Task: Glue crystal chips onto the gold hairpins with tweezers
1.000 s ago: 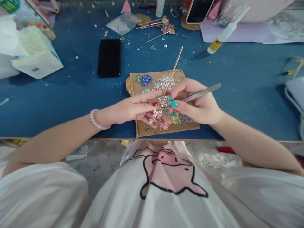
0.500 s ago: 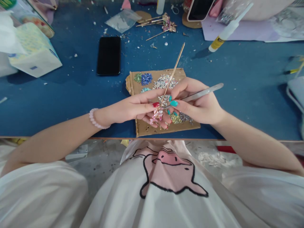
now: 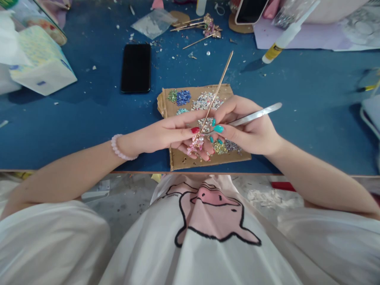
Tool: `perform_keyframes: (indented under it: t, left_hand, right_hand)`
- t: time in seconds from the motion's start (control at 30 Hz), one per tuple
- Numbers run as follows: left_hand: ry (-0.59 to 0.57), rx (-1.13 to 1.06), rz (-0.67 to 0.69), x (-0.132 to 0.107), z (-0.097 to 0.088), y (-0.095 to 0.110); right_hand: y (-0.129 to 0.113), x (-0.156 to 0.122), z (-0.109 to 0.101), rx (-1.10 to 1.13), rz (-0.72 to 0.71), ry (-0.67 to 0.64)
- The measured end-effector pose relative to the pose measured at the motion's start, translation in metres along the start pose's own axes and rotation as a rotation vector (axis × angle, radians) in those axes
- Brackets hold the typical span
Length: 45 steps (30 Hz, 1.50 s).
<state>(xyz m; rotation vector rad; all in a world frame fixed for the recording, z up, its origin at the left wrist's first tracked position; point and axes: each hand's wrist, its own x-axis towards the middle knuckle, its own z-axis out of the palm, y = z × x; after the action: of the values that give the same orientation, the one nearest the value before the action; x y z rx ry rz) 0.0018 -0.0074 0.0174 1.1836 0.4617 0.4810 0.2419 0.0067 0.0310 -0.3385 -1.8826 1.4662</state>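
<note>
My left hand [image 3: 166, 136] pinches a gold hair stick [image 3: 218, 89] near its decorated end, where pink and pearl ornaments [image 3: 196, 144] cluster; the stick points up and away over the table. My right hand [image 3: 246, 126] grips silver tweezers [image 3: 255, 114], their tips meeting the stick just above the ornaments. Both hands hover over a brown cardboard piece [image 3: 181, 158] that carries small piles of coloured rhinestones [image 3: 183, 97] in blue, green, silver and yellow.
A black phone [image 3: 136, 68] lies on the blue table [image 3: 311, 118] behind the cardboard. A tissue pack [image 3: 41, 63] sits far left, a glue bottle [image 3: 285, 37] far right, more finished hair sticks [image 3: 202, 28] at the back, and a second phone [image 3: 249, 11] leans there.
The hands hold the same pose; the view has shifted slightly, and the stick's far tip stands a little higher and further right.
</note>
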Motion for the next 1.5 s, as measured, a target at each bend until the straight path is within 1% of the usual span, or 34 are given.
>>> perform_keyframes:
  t: [0.27,0.53,0.7,0.83,1.07,1.23,1.37,1.43,1.5]
  left_hand:
    - [-0.007,-0.026,-0.026,0.0001,0.0006,0.0014]
    - [0.017,-0.018,-0.028,0.0001,0.0026,0.0032]
    - [-0.005,-0.04,-0.03,0.0,0.0013,0.0023]
    - [-0.022,-0.055,-0.031,-0.0002,0.0003,0.002]
    - [-0.022,-0.06,-0.033,-0.0005,0.0013,0.0015]
    - [0.014,-0.036,-0.037,-0.0004,0.0028,0.0043]
    - [0.016,-0.002,-0.027,-0.0009,0.0037,0.0071]
    - [0.027,0.011,-0.021,-0.0012,0.0039,0.0076]
    - [0.044,0.015,-0.015,-0.0013,0.004,0.0075]
  right_hand:
    - [-0.0002,0.0001,0.0,-0.003,-0.01,0.001]
    - [-0.0008,-0.0006,0.0006,-0.049,0.002,0.018]
    - [0.0012,-0.0011,-0.0001,-0.045,0.015,0.029]
    - [0.002,-0.0011,-0.0003,-0.028,-0.005,0.015]
    - [0.0007,-0.0015,0.0006,-0.014,0.025,0.019]
    - [-0.0003,0.0005,0.0003,-0.026,-0.04,0.038]
    - [0.0004,0.0005,-0.002,-0.071,-0.11,0.046]
    - [0.0011,-0.001,-0.003,-0.128,-0.161,0.089]
    - [0.0013,-0.0026,-0.0041,-0.193,-0.202,0.186]
